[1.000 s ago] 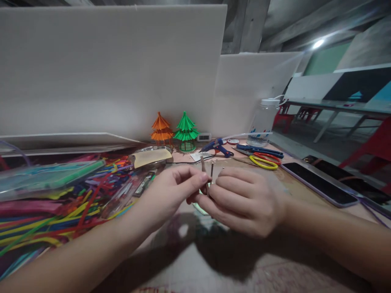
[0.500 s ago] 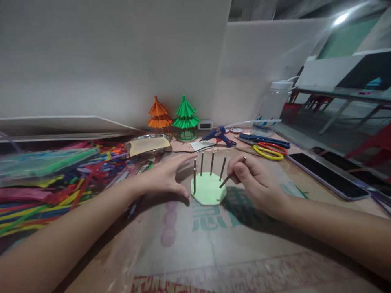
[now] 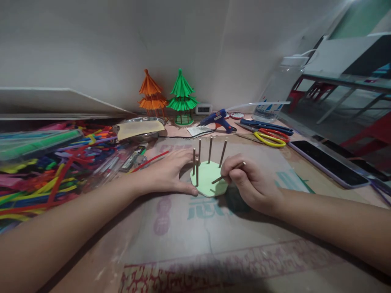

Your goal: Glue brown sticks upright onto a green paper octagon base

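Low on the mat, a pale green eight-sided base (image 3: 205, 179) carries several thin brown sticks (image 3: 210, 150) standing along its left and back edges. My left hand (image 3: 166, 173) curves around the base's left side. Its thumb touches the front-left edge and its fingers reach behind the sticks, their tips partly hidden. My right hand (image 3: 252, 185) is closed on another brown stick (image 3: 218, 179). That stick slants over the right part of the base; whether its lower end touches cannot be made out.
Behind stand an orange paper tower (image 3: 150, 95) and a green one (image 3: 182, 101). A blue glue gun (image 3: 216, 119), scissors (image 3: 270, 137), a bottle (image 3: 275, 93) and a phone (image 3: 328, 162) lie or stand right of them. Colourful pipe cleaners (image 3: 45, 179) and a metal dish (image 3: 142, 128) are left.
My left hand has moved in against the base. The base's sticks show at a different angle, two now close together at left. My right hand has tilted its stick flatter. The view has dipped.
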`<state>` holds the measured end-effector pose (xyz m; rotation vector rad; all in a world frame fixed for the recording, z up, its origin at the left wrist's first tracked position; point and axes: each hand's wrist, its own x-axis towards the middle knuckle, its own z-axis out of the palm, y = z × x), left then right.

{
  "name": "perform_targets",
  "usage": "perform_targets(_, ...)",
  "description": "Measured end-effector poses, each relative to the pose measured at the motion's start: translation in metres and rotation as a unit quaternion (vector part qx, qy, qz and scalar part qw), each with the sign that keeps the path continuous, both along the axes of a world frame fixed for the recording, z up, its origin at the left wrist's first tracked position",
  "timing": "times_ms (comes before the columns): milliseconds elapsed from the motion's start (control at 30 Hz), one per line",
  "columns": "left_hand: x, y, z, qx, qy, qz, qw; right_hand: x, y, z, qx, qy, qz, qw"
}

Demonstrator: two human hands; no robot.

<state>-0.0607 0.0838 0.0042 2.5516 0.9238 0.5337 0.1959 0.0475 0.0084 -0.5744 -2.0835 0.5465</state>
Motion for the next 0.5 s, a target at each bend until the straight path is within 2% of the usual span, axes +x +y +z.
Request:
perform_targets(167, 0.0016, -0.0015, -0.0061, 0.020, 0.000, 0.058, 0.998, -0.0010, 0.0068, -0.0008, -0.008, -0.005, -0.006, 1.000)
perform_targets(300, -0.0004, -0.0008, -0.0091, 0.023, -0.012, 0.046, 0.999, -0.0012, 0.0097, -0.0010, -0.009, -0.016, -0.015, 1.000)
perform_targets(500, 0.0053, -0.0067, -0.0036, -0.008, -0.007, 0.035, 0.999, -0.0032, 0.0062, 0.0044, -0.023, -0.037, -0.020, 0.999)
